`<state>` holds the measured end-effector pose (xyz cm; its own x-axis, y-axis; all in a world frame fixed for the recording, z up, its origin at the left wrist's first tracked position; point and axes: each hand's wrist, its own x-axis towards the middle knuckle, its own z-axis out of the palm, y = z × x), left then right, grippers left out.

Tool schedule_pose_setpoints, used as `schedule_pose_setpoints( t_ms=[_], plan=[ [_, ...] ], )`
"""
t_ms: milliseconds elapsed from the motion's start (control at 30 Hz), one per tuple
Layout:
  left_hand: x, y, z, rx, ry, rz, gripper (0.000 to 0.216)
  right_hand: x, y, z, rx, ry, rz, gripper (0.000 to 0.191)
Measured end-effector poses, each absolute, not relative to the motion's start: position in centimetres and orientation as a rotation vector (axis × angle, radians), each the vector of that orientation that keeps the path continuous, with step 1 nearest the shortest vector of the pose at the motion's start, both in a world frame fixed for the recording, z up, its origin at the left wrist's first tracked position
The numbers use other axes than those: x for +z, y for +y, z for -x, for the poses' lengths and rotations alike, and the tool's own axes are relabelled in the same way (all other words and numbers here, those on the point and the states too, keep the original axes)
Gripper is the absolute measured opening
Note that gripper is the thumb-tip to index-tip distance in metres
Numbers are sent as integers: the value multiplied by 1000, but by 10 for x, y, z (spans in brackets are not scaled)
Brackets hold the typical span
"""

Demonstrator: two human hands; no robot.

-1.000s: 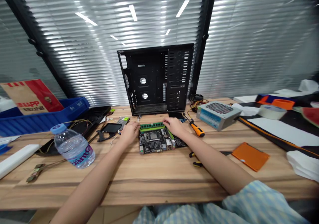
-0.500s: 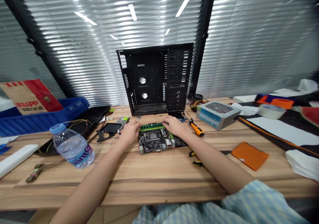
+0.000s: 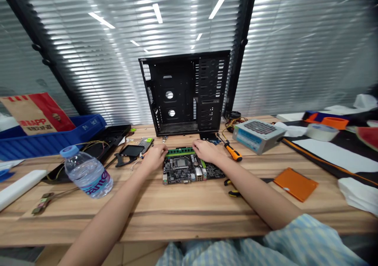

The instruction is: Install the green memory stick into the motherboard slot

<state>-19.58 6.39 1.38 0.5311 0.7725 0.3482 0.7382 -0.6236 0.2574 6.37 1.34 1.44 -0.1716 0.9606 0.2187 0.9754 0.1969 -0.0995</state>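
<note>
A black motherboard (image 3: 181, 171) lies flat on the wooden table, its port side towards me. Along its far edge runs a green RAM stick (image 3: 180, 150), over or in the green memory slots; how deep it sits I cannot make out. My left hand (image 3: 155, 156) pinches the stick's left end, fingers closed. At the right end, my right hand (image 3: 204, 149) grips the stick with bent fingers. Both fingertips are partly hidden. Behind the board stands an open black computer case (image 3: 183, 96).
Right of the board are an orange screwdriver (image 3: 233, 152), a power supply (image 3: 258, 136), pliers (image 3: 234, 193) under my right forearm and an orange plate (image 3: 296, 184). A water bottle (image 3: 88, 175) stands left, before a blue bin (image 3: 88, 128). Loose parts lie beside my left hand.
The motherboard has shifted and turned slightly, its near left corner a little further left. Both hands stay at the ends of the RAM stick.
</note>
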Motion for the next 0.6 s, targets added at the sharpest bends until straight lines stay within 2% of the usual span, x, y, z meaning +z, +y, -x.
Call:
schedule_pose_setpoints(
  t_ms=[233,600],
  plan=[
    [16,60,195,601,1353,-2789,17,19,11,-63,-145,-2308,1952,31],
    [16,60,192,610,1412,-2736,18,18,12,-66,-55,-2242,1933,29]
  ],
)
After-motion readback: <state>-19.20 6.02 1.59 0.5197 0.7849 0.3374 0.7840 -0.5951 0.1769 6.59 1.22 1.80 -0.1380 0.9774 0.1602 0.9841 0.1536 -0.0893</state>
